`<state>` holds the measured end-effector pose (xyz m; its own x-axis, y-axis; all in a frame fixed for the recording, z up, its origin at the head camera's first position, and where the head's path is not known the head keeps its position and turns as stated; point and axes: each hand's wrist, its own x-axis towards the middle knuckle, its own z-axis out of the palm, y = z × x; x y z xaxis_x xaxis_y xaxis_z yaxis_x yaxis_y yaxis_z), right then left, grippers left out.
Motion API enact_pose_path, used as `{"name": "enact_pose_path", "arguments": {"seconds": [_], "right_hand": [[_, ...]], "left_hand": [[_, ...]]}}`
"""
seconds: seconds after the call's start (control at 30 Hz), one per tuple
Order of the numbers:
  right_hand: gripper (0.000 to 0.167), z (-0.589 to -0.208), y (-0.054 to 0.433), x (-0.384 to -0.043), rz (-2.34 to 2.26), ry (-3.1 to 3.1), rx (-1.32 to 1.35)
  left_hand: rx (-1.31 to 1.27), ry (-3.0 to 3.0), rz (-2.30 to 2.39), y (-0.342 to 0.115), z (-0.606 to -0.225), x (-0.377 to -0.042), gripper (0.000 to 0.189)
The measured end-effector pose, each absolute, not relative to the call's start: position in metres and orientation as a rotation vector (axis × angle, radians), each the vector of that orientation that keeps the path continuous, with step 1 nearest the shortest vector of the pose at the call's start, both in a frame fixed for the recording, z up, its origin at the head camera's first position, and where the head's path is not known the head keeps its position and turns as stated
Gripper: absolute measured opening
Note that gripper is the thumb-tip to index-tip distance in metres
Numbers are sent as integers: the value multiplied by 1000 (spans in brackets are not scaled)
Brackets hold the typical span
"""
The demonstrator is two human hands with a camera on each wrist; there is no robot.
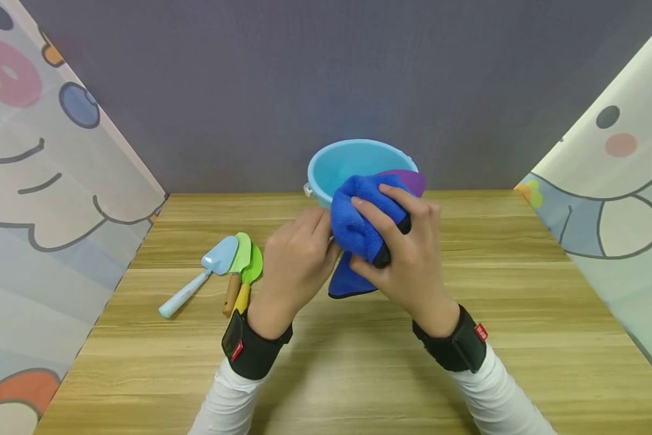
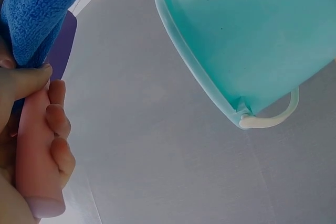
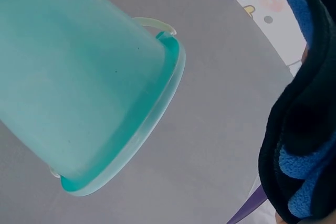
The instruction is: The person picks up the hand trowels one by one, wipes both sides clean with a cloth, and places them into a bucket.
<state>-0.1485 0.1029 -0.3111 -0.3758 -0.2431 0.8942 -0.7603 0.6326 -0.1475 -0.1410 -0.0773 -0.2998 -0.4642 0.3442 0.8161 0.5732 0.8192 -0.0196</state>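
Tool with smooth pink round handle (image 2: 39, 156) and flat purple blade (image 1: 413, 180): held up over the table, just on the near side of the bucket. Head view gets only the blade tip, at 2 o'clock of the fluffy blue black-edged cloth (image 1: 353, 223); left wrist view shows the handle. Right wrist view: cloth edge, sliver of blade. Contact behind the cloth: can't tell.

Left hand (image 1: 298, 260), 8 o'clock of cloth: fingers curled round handle, thumb up near cloth. Right hand (image 1: 413, 260), 4 o'clock: fingers bent over cloth, gripping it, thumb underneath.

Light-blue plastic bucket (image 2: 257, 30): 12 o'clock; wrist views add its pale handle. Three small blue and green trowels (image 1: 222, 257): 8–9 o'clock, on wood-grain table (image 1: 521, 314), head view only.
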Motion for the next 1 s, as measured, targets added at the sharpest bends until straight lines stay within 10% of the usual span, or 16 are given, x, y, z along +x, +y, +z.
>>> {"name": "enact_pose_path", "arguments": {"seconds": [1.0], "right_hand": [[55, -309, 108, -150, 774, -1965, 731]], "left_hand": [[-695, -2087, -231, -77, -300, -141, 12]]}}
